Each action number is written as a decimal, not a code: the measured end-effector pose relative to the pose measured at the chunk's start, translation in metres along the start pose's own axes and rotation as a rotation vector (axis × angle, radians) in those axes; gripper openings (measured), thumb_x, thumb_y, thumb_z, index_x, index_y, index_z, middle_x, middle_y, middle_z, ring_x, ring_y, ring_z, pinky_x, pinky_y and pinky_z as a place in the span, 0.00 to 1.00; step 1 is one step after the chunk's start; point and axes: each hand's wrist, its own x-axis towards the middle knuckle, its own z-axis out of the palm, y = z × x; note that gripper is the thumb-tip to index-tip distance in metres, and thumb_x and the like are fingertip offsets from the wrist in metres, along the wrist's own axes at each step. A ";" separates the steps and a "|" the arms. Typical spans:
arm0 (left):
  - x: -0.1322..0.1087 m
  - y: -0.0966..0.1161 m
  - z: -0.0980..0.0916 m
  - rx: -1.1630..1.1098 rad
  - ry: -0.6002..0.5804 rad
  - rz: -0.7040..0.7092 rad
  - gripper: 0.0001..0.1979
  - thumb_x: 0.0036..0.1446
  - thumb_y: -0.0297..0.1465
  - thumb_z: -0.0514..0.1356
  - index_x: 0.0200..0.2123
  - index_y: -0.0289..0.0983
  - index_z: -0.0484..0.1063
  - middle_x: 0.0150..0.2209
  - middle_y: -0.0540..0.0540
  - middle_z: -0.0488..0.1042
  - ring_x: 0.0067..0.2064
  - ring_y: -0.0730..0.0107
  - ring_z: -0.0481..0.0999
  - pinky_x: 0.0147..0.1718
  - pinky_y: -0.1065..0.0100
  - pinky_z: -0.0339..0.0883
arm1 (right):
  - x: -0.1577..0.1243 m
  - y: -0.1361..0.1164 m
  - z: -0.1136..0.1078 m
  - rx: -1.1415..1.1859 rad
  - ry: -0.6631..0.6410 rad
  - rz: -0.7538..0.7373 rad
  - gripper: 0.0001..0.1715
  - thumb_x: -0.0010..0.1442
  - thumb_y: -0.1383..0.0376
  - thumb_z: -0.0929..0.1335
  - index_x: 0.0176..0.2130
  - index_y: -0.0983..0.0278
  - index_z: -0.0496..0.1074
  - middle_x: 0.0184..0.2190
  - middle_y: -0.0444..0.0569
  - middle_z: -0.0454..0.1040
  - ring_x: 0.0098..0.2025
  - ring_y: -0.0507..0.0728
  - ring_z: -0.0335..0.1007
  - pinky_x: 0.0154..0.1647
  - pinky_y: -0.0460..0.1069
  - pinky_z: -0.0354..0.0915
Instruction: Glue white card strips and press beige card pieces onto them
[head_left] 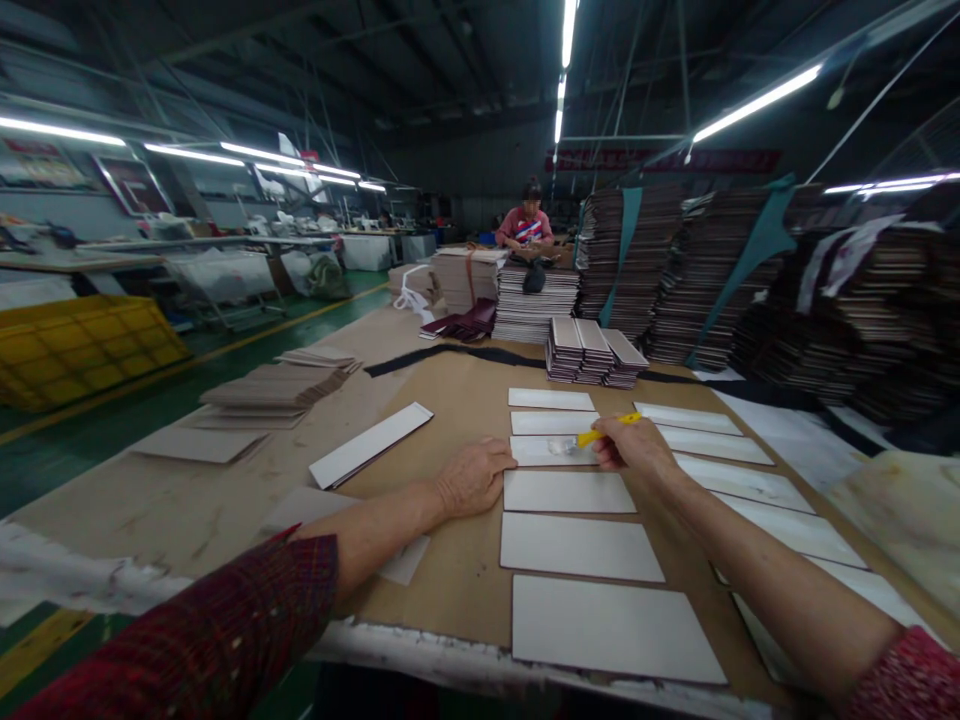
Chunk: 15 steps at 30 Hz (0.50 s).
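My right hand (628, 445) is closed around the yellow handle of a paintbrush (587, 438). Its bristles press on a white rectangular panel (534, 455), where a wet whitish smear shows. At that panel's left end, my left hand (478, 477) has its fingers curled together against the edge; the fingertips are partly hidden. Similar panels lie in a column, from a far one (551, 399) to a large near one (611, 628). Beyond my right forearm runs a second column of white panels (765, 482), some with a glossy wet look.
To the left lie a narrow white panel (371, 445) and piles of greyish boards (274, 390). Small stacks of panels (592, 350) stand ahead, before tall dark stacks (630, 260). A person (529, 222) is behind the stacks. A yellow crate (86, 345) sits left of the table.
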 end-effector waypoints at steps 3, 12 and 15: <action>0.000 0.000 -0.001 -0.008 0.001 -0.002 0.15 0.55 0.20 0.54 0.42 0.36 0.77 0.42 0.42 0.77 0.45 0.59 0.75 0.50 0.58 0.70 | 0.004 0.003 -0.023 -0.033 0.032 -0.006 0.14 0.68 0.59 0.69 0.47 0.66 0.72 0.40 0.48 0.74 0.34 0.52 0.73 0.33 0.49 0.72; 0.000 0.001 -0.002 -0.022 0.008 -0.012 0.16 0.54 0.20 0.54 0.42 0.37 0.77 0.41 0.42 0.77 0.45 0.58 0.75 0.50 0.58 0.70 | 0.016 0.016 -0.061 -0.046 0.130 -0.033 0.14 0.69 0.58 0.68 0.48 0.65 0.72 0.41 0.48 0.75 0.35 0.52 0.73 0.34 0.50 0.73; -0.001 0.002 -0.001 -0.025 0.006 -0.012 0.16 0.54 0.20 0.54 0.42 0.36 0.77 0.41 0.41 0.77 0.46 0.58 0.75 0.49 0.58 0.70 | 0.015 0.016 -0.067 -0.017 0.147 -0.044 0.12 0.69 0.59 0.68 0.46 0.65 0.73 0.40 0.48 0.75 0.34 0.52 0.72 0.34 0.49 0.73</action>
